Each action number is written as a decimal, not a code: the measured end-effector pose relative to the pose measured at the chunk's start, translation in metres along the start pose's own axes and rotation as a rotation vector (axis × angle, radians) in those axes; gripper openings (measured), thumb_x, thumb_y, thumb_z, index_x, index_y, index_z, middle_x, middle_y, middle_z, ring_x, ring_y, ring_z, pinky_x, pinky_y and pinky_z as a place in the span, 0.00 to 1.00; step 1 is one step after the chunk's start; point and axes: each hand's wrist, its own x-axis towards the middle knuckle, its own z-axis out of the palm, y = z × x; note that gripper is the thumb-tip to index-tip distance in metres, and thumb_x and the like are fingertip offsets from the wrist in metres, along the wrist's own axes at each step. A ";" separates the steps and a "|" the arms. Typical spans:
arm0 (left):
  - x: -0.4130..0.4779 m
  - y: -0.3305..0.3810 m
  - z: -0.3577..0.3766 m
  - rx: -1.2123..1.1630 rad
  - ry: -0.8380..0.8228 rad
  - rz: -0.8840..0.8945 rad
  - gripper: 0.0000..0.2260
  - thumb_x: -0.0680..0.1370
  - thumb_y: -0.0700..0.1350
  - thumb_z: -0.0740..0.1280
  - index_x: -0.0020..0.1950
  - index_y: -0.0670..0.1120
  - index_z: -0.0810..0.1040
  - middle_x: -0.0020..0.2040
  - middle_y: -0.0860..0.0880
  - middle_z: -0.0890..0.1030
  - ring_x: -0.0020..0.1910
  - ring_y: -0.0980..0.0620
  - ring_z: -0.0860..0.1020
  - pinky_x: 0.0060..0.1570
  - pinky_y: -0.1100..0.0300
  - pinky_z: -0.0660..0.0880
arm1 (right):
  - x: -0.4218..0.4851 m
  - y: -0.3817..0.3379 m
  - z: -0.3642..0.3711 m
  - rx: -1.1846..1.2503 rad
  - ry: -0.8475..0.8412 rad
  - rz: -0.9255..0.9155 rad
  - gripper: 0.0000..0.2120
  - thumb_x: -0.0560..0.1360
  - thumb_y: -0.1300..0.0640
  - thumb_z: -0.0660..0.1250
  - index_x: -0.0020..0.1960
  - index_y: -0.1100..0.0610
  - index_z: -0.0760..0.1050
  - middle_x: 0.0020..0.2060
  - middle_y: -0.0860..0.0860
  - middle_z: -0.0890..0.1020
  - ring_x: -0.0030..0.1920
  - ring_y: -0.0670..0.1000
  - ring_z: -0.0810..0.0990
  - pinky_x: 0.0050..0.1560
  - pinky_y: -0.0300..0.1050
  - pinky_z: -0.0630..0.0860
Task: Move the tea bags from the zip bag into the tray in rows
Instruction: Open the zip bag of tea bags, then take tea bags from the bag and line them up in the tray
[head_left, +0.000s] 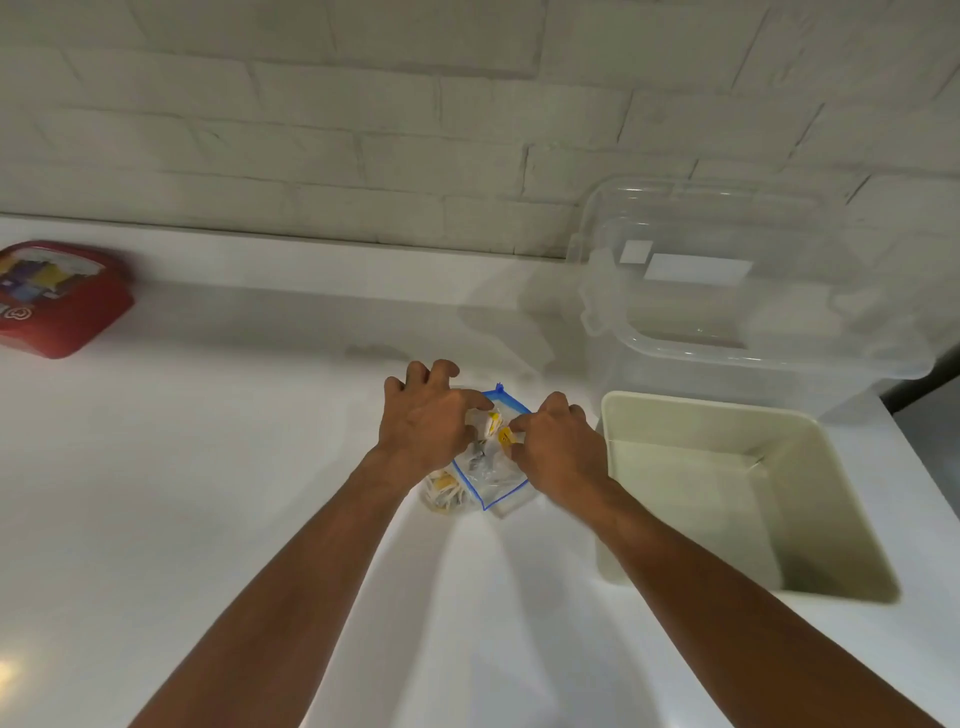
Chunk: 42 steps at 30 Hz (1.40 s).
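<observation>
Here, in the head view, a white surface (208, 493) runs back to a white brick wall (363, 130). The zip bag (491, 475), clear with a blue border, lies a little right of the surface's middle, well in from the near edge. It is crumpled, and its open end points towards the back edge. The tea bags (441, 493) are all inside it: pale packets with yellow tags, bunched at the bag's left side, with more up near its mouth.

The left hand (426, 421) sits over the back left part of the bag. Its forefinger and thumb close on the plastic at the mouth, and its other fingers are curled and lifted. The right hand (556, 447) comes in from the right with its fingers curled. Its thumb and forefinger pinch the bag's mouth right at a yellow tag; whether the tag is caught as well is not clear.

The tray (701, 408), cream and deep-walled, stands just beside the bag on the right, close to the surface's right edge. Nothing can be made out on its floor. Behind it, in the back right corner against the wall, stands a clear plastic container (727, 312) with a clip-on lid. A red box (62, 312), blurred, sits at the left edge towards the back, well apart from the hands.
</observation>
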 end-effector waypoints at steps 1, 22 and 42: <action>0.000 -0.001 0.000 -0.004 -0.018 -0.002 0.18 0.75 0.60 0.67 0.66 0.68 0.73 0.71 0.52 0.67 0.64 0.46 0.68 0.57 0.49 0.65 | 0.000 0.001 0.000 0.034 -0.032 0.005 0.12 0.78 0.46 0.64 0.61 0.44 0.78 0.55 0.52 0.70 0.55 0.54 0.74 0.41 0.45 0.70; -0.005 0.000 -0.018 0.000 -0.012 0.005 0.17 0.70 0.67 0.68 0.55 0.62 0.80 0.62 0.56 0.73 0.57 0.49 0.72 0.54 0.52 0.65 | -0.021 0.026 -0.078 1.005 0.105 0.108 0.03 0.73 0.58 0.68 0.44 0.52 0.74 0.33 0.47 0.83 0.35 0.48 0.85 0.47 0.57 0.81; 0.002 -0.016 -0.038 -0.480 0.037 -0.150 0.08 0.72 0.60 0.73 0.41 0.57 0.84 0.53 0.53 0.77 0.55 0.49 0.74 0.51 0.51 0.74 | -0.027 0.029 -0.077 0.970 -0.003 0.020 0.02 0.76 0.56 0.70 0.47 0.52 0.78 0.37 0.48 0.84 0.32 0.48 0.83 0.42 0.51 0.80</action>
